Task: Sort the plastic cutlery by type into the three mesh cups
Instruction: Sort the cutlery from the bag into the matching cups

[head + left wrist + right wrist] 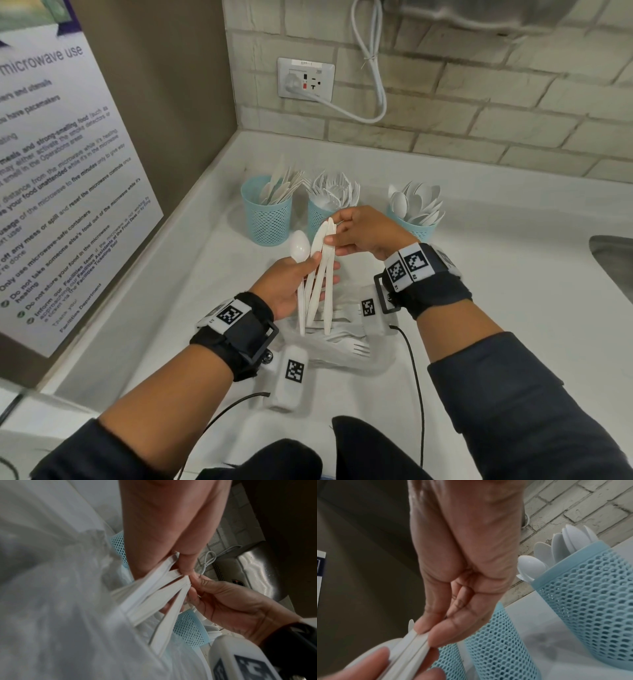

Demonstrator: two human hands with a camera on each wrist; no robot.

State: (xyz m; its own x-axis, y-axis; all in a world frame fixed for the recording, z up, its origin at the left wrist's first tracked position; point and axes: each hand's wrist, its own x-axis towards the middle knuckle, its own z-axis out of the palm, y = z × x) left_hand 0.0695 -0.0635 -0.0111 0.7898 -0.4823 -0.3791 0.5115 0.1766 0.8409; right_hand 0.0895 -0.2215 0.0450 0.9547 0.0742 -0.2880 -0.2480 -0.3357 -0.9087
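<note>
Midway through sorting, the left hand (291, 287) clutches a fan of knives (320, 274) plus one spoon (300, 245), while the right hand (363, 233) pinches the knife tips — apparently drawing them free. Next, likely, they go beyond the grip to the left mesh cup (267, 219) — spoon kept back.

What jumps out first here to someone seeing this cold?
Both hands meet at centre: the left hand grips a fan of white knives plus one spoon, while the right hand pinches the knife tips. Behind them three blue mesh cups stand in a row on the white counter: knives in the left cup, forks in the middle cup, spoons in the right cup.
</note>
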